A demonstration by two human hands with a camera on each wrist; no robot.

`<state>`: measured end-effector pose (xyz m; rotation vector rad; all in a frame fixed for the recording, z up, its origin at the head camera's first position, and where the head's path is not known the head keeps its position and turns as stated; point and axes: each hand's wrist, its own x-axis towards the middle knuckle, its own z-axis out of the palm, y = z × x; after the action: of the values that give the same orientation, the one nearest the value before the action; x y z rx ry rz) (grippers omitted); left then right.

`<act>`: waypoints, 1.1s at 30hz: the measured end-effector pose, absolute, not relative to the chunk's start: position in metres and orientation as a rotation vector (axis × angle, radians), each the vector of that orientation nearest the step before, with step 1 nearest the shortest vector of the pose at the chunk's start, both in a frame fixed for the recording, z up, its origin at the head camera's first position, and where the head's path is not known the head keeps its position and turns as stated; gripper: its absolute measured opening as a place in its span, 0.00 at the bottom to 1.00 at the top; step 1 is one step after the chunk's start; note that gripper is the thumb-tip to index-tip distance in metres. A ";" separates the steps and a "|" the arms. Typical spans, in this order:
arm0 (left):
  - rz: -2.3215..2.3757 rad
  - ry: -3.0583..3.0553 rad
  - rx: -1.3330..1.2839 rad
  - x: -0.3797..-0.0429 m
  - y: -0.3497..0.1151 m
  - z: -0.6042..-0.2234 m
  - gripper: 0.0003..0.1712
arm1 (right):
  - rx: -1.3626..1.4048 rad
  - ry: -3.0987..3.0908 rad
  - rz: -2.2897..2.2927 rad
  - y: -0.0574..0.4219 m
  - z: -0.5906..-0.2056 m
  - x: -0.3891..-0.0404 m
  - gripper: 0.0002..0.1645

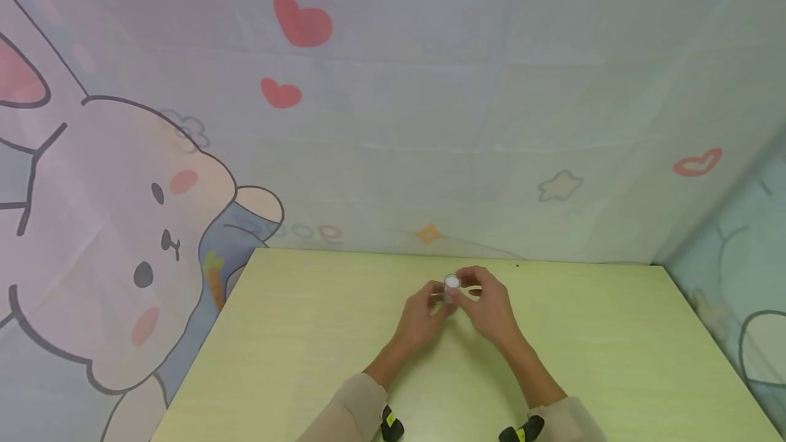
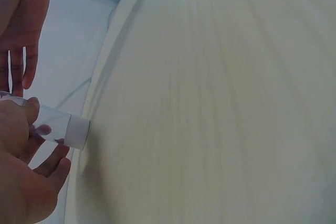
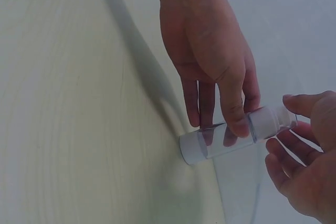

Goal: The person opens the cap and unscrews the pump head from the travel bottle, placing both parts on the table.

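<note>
A slim clear bottle (image 1: 451, 294) is held between a person's two hands above the bench (image 1: 319, 333), close to the bench's far edge. It stands roughly upright, with its white base (image 3: 193, 147) toward the bench; whether that base touches the surface cannot be told.

The left hand (image 1: 420, 319), at the bottle's left side, grips the clear body with the thumb across the near wall and fingers behind it, some visible through the plastic. It is closed only as far as the bottle's width. The right hand (image 1: 489, 305), to the bottle's right and higher up, pinches the clear upper end just above the white collar (image 3: 264, 123); its thumb and fingers are bent around that end, with gaps between the fingers.

Nearer the wearer than the bottle are two beige sleeves (image 1: 351, 406), each with a black wrist device (image 1: 391, 424) bearing a yellow mark. Behind the bottle rises a pale printed cloth (image 1: 393, 155). On it, an orange diamond shape (image 1: 429, 234) sits just beyond the bottle, two solid red hearts (image 1: 303, 21) lie farther up to its left, and an outlined star (image 1: 560, 185) lies to its right. A large cartoon rabbit (image 1: 117, 224) fills the cloth well to the bottle's left.
</note>
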<state>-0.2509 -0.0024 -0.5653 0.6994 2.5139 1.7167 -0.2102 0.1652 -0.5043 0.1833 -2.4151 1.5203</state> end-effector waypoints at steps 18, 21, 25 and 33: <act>1.732 2.477 0.770 -0.254 -0.007 -0.567 0.19 | 0.155 -2.427 1.490 0.160 -0.505 -0.215 0.19; 1.734 2.471 0.764 -0.254 -0.008 -0.567 0.19 | 0.162 -2.426 1.497 0.159 -0.504 -0.216 0.19; 1.738 2.465 0.765 -0.255 -0.010 -0.568 0.19 | 0.168 -2.433 1.500 0.159 -0.504 -0.216 0.19; 1.747 2.449 0.793 -0.257 -0.009 -0.567 0.17 | 0.178 -2.437 1.489 0.161 -0.503 -0.216 0.21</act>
<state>-0.2565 -0.0085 -0.5672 0.7930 2.4489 1.7469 -0.2162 0.1612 -0.5033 0.1777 -2.4371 1.4888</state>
